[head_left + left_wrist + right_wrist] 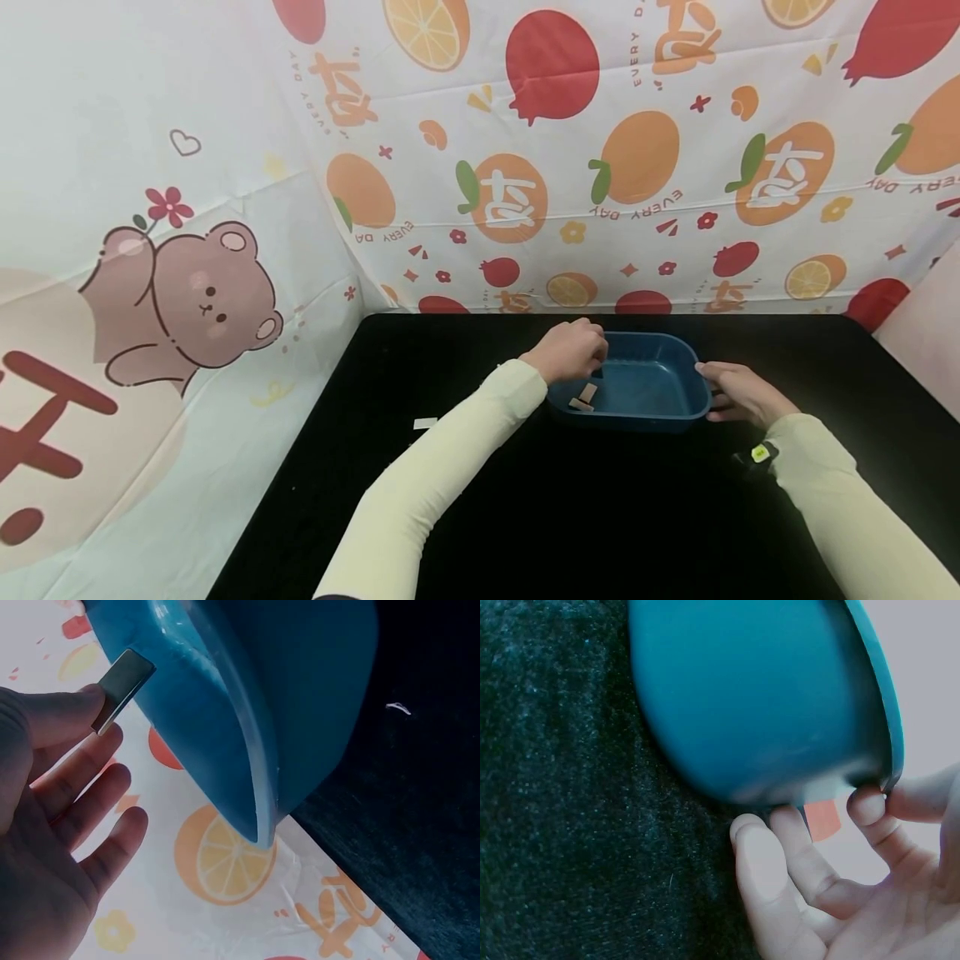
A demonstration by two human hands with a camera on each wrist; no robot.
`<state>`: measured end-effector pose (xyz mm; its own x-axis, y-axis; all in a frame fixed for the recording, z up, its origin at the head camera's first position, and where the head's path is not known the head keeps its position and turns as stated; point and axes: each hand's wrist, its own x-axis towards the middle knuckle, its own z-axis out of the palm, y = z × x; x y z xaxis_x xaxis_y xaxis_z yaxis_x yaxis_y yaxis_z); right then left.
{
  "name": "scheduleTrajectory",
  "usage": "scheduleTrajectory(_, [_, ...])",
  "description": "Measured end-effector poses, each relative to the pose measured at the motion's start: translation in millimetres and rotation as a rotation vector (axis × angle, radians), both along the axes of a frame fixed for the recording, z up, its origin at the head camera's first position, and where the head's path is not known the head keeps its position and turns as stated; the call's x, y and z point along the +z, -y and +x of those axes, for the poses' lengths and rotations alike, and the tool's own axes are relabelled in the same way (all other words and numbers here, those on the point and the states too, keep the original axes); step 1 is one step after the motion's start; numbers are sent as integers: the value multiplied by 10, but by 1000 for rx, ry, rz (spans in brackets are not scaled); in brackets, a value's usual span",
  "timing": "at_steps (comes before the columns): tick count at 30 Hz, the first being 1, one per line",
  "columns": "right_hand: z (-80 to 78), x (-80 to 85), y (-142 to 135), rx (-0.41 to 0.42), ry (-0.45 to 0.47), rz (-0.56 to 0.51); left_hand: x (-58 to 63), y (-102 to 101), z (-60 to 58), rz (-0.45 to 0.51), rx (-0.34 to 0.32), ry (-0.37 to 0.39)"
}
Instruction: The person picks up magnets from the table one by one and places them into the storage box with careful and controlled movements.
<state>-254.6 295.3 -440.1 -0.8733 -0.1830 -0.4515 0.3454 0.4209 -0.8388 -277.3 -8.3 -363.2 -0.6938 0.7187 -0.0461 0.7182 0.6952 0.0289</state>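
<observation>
A blue rectangular basin (648, 387) with rounded corners stands on the black table, two small tan blocks (588, 393) lying in its left part. Over the basin's left end is my left hand (572, 350). Its thumb and index finger pinch a small flat rectangular block (124, 686), while the other fingers spread loosely in the left wrist view. At the right end, my right hand (738, 393) grips the basin's rim between thumb and finger. Its remaining fingers rest along the outer wall (757, 712) in the right wrist view.
A small white strip (424, 423) lies on the black table (600, 517), left of the basin. Behind the table hangs a fruit-print cloth (570, 242), and a bear-print cloth (217, 300) covers the left side.
</observation>
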Motion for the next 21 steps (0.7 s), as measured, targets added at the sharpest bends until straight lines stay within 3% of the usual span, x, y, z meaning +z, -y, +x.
scheduleTrajectory(21, [11, -28, -4, 1, -10, 18, -88, -44, 44, -77, 17, -31])
